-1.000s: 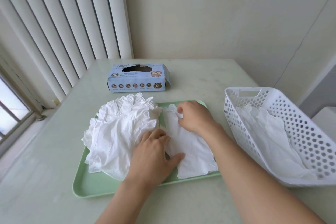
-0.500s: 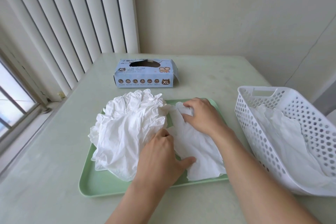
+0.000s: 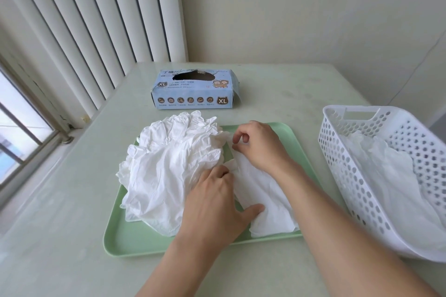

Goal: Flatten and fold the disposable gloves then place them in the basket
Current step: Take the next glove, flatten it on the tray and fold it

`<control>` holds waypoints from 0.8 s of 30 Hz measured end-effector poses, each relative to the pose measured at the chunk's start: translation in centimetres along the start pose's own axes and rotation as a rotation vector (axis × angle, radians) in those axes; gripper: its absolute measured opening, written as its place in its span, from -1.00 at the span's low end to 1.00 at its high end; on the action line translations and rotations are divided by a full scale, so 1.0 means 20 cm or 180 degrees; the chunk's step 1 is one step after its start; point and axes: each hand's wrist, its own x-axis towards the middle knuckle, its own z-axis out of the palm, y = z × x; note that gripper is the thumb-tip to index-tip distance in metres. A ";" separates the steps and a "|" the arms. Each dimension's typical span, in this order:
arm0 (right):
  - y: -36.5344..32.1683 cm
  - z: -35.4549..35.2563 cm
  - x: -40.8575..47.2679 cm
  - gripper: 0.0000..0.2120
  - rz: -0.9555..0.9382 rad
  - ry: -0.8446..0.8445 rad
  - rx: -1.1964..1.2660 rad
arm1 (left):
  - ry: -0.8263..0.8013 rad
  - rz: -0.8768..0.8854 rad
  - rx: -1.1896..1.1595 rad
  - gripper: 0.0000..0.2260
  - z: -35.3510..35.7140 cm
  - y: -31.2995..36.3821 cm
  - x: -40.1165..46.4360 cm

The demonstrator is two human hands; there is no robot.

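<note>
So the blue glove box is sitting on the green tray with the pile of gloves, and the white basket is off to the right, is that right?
Not quite. The head view shows the blue glove box on the table behind the green tray, not on it. The pile of gloves does lie on the tray, and the white basket stands off to the right.

From my seat the view is bright and evenly lit, with soft daylight coming in from the window at the left and only faint shadows on the table. The white glove pile is nearly washed out, its folds hard to read. The wide lens bends the blinds at the edges, and the window corner looks smeared.
</note>
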 end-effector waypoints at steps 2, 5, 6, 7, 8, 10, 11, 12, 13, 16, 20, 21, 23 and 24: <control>0.01 0.01 -0.01 -0.85 -0.0080 -0.0108 -0.0165 | -0.0010 -0.0005 0.0009 -0.45 0.00 0.00 0.00; 0.01 -0.03 0.00 -0.59 -0.0063 -0.0214 -0.0288 | -0.0021 0.0029 0.0005 -0.44 0.00 0.00 0.00; 0.00 -0.07 0.00 -0.55 -0.0043 -0.0164 -0.0203 | -0.0035 0.0037 -0.0001 -0.44 0.00 -0.01 0.00; -0.01 -0.12 -0.02 -0.54 -0.0020 -0.0070 -0.0078 | -0.0055 0.0041 -0.0010 -0.44 0.00 -0.01 0.00; -0.02 -0.18 -0.04 -0.56 0.0014 0.0058 0.0040 | -0.0065 0.0040 -0.0021 -0.44 0.00 -0.01 0.00; -0.02 -0.28 -0.13 -0.68 0.0200 0.0271 0.0038 | -0.0045 0.0051 -0.0036 -0.43 0.00 -0.02 0.00; -0.02 -0.32 -0.21 -0.74 0.0352 0.0261 -0.0152 | -0.0018 0.0069 -0.0048 -0.43 0.00 -0.02 0.00; -0.02 -0.34 -0.29 -0.77 0.0496 0.0155 -0.0395 | 0.0017 0.0078 -0.0064 -0.42 0.00 -0.02 0.00; -0.03 -0.35 -0.38 -0.75 0.0608 0.0009 -0.0617 | 0.0064 0.0105 -0.0103 -0.42 0.00 -0.01 -0.01; -0.09 -0.34 -0.58 -0.64 0.0698 -0.0169 -0.0698 | 0.0303 0.0319 -0.0412 -0.50 -0.01 0.02 -0.02; -0.12 -0.37 -0.75 -0.57 0.1071 -0.0257 -0.0624 | -0.0032 0.0468 -0.0502 -0.60 0.00 0.04 -0.05; -0.12 -0.37 -0.78 -0.56 0.1249 -0.0328 -0.0635 | -0.0111 0.0503 -0.0541 -0.62 0.00 0.03 -0.06; -0.14 -0.35 -0.80 -0.54 0.1500 -0.0354 -0.0509 | -0.0218 0.0586 -0.0658 -0.68 0.01 0.02 -0.06; -0.14 -0.33 -0.80 -0.52 0.1529 -0.0331 -0.0414 | -0.0272 0.0616 -0.0717 -0.72 0.01 0.02 -0.05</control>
